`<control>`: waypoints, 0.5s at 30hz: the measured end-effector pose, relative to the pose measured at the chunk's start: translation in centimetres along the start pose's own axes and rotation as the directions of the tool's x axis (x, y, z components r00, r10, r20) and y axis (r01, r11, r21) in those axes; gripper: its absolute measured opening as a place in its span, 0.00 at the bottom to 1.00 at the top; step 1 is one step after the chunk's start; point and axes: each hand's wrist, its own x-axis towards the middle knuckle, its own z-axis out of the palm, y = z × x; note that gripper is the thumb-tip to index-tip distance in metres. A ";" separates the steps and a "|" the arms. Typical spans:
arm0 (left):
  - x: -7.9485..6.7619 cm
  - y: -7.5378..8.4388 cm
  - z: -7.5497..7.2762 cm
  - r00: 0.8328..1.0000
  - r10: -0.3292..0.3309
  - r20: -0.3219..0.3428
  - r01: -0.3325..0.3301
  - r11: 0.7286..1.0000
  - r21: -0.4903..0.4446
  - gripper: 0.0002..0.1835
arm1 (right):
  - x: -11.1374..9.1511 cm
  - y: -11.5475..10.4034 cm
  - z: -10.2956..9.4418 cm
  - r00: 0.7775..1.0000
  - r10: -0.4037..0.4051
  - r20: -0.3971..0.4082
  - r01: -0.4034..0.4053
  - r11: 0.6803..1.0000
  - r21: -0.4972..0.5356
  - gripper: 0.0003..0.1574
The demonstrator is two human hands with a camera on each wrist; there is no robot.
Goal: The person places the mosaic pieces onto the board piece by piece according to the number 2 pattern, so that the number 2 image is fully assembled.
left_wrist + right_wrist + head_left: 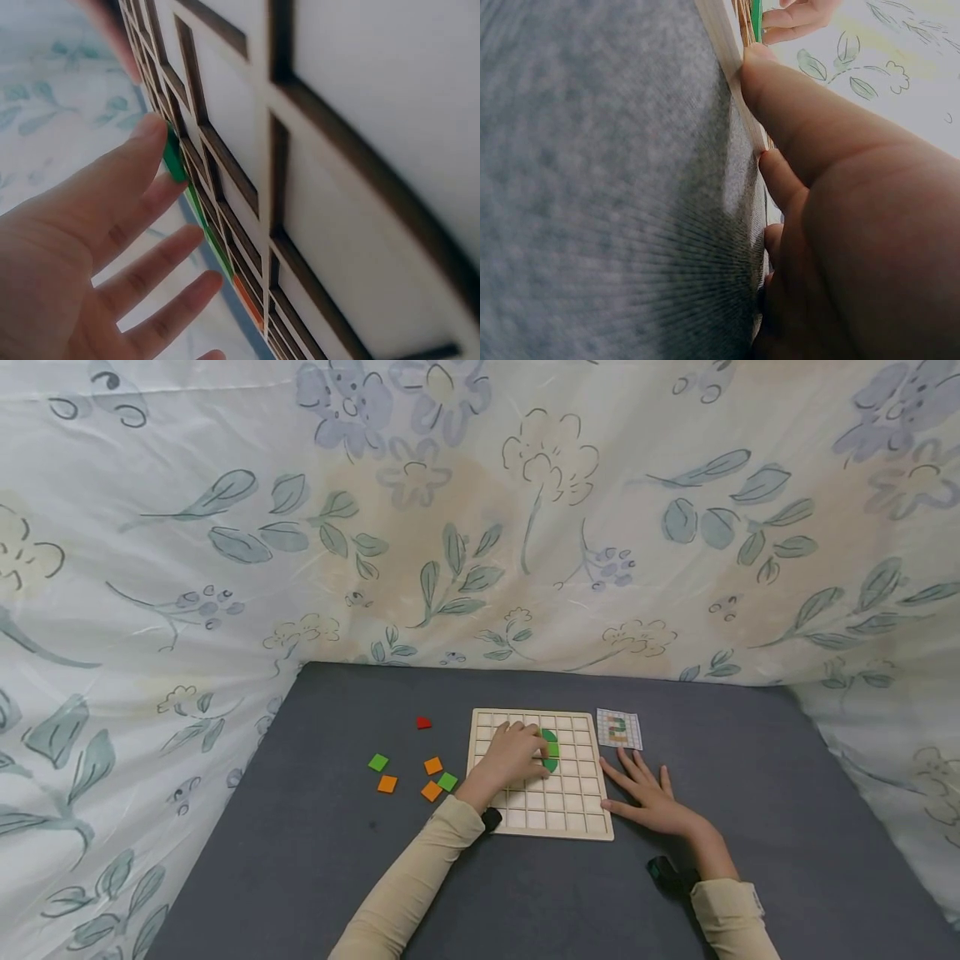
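Observation:
A pale wooden grid board point(570, 814) lies on the dark table. Over its middle, my left hand point(513, 756) holds a dark green rounded tile point(173, 156) between thumb and forefinger, the other fingers spread. A light green square tile point(553, 749) and another dark green rounded tile point(549, 736) sit beside it in the grid. In the left wrist view an orange tile point(247, 300) shows further along the board. My right hand point(652, 802) rests with fingers spread, its thumb and forefinger touching the board's right edge.
Left of the board lie loose tiles: a red one point(423, 722), a light green square point(378, 762), an orange square point(387, 784) and several more. A small pattern card point(619, 729) lies by the board's upper right corner. Floral cloth point(480, 527) hangs behind the table.

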 end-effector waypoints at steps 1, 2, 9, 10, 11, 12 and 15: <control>0.1 0.0 0.0 1.000 0.004 0.000 -0.004 1.000 0.008 0.12 | 0.0 0.0 0.0 1.000 0.002 0.000 -0.002 1.000 0.000 0.45; 0.1 0.1 0.0 1.000 0.006 0.000 -0.006 1.000 0.015 0.12 | 0.0 0.0 0.0 1.000 0.003 0.000 -0.003 1.000 0.000 0.45; 0.3 0.3 0.1 1.000 0.007 0.008 -0.007 1.000 0.021 0.12 | 0.0 0.1 0.1 1.000 0.008 -0.001 -0.008 1.000 -0.005 0.45; 0.3 0.3 0.1 1.000 0.006 0.009 -0.006 1.000 0.024 0.12 | 0.0 0.1 0.1 1.000 0.009 -0.001 -0.009 1.000 -0.003 0.46; 0.3 0.3 0.1 1.000 0.004 0.012 -0.005 1.000 0.027 0.12 | 0.0 0.1 0.1 1.000 0.008 0.000 -0.008 1.000 -0.001 0.46; 0.3 0.3 0.1 1.000 0.003 0.013 -0.004 0.999 0.033 0.11 | 0.0 0.1 0.1 1.000 0.007 0.000 -0.007 1.000 0.001 0.46; 0.4 0.2 0.1 1.000 0.001 0.010 -0.002 0.999 0.042 0.11 | 0.0 0.1 0.0 1.000 0.006 0.001 -0.006 1.000 0.003 0.46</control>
